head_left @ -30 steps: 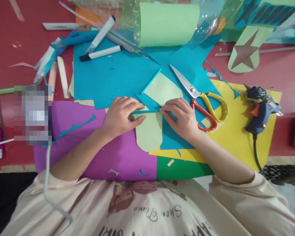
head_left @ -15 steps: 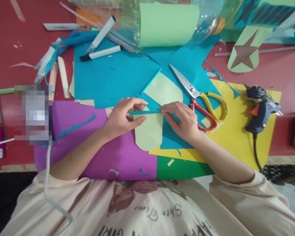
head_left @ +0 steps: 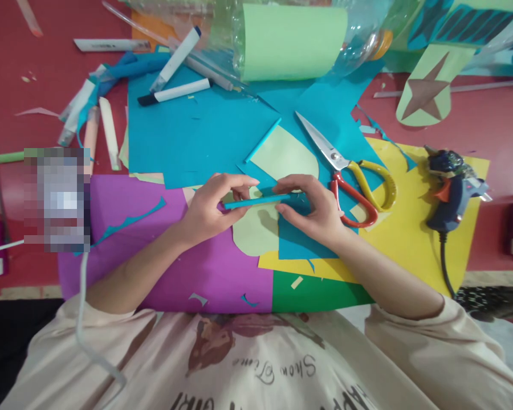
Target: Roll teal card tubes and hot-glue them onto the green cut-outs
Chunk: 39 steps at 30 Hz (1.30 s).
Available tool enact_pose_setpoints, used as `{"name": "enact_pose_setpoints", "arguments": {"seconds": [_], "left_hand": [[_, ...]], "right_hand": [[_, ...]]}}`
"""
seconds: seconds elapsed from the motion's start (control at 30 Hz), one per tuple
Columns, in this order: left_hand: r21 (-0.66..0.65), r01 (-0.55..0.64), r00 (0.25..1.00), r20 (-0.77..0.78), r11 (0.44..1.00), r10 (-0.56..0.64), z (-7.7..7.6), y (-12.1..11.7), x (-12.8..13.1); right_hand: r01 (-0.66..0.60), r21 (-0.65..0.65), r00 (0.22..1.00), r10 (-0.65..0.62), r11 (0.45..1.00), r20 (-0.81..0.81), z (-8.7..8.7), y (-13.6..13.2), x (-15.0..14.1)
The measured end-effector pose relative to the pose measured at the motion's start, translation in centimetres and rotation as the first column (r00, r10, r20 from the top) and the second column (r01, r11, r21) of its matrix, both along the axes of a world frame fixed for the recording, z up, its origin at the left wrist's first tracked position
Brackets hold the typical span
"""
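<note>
A narrow blue paper strip (head_left: 260, 201), rolled or folded thin, is held crosswise between my hands. My left hand (head_left: 216, 206) has it by the left part, thumb in front and curled fingers behind. Around its right end, my right hand (head_left: 314, 208) has thumb and fingers parted, and the strip passes through the gap. Below the strip lies a pale green paper piece with a rounded end (head_left: 256, 233). Another pale green piece (head_left: 288, 154) is just beyond my hands, with a second thin blue strip (head_left: 263, 140) along its edge.
Scissors (head_left: 346, 171) with red and yellow handles lie right of my right hand. Further right, a glue gun (head_left: 451, 196) rests on yellow paper (head_left: 406, 245). Markers (head_left: 177, 60) and a plastic bottle (head_left: 363, 42) wrapped in green paper are at the back. Purple paper (head_left: 162, 245) spreads at front left.
My right fingers have parted from their pinch on the strip. The strip now tilts slightly, its left end lower. The green piece beneath has shifted a little left and away from me.
</note>
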<state>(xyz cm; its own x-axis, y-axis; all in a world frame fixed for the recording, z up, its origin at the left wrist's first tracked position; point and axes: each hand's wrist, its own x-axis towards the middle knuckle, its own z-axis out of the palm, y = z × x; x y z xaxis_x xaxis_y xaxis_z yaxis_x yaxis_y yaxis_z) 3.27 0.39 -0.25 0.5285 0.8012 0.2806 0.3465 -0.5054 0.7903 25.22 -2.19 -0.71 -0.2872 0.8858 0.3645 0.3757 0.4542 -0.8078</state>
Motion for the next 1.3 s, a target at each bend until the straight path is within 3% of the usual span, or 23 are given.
{"name": "enact_pose_setpoints", "arguments": {"seconds": [0.23, 0.93, 1.3], "left_hand": [[0.065, 0.045, 0.998, -0.045, 0.997, -0.042, 0.00, -0.06, 0.04], [-0.118, 0.052, 0.997, -0.057, 0.992, -0.059, 0.53, 0.19, 0.68], [-0.119, 0.048, 0.999, 0.000, 0.992, -0.048, 0.46, 0.16, 0.61]], "right_hand": [[-0.062, 0.050, 0.998, 0.063, 0.997, -0.008, 0.17, 0.41, -0.02], [-0.090, 0.050, 0.996, 0.090, 0.995, -0.009, -0.01, 0.02, -0.15], [-0.090, 0.024, 0.995, 0.091, 0.996, -0.035, 0.11, 0.02, -0.34]]}}
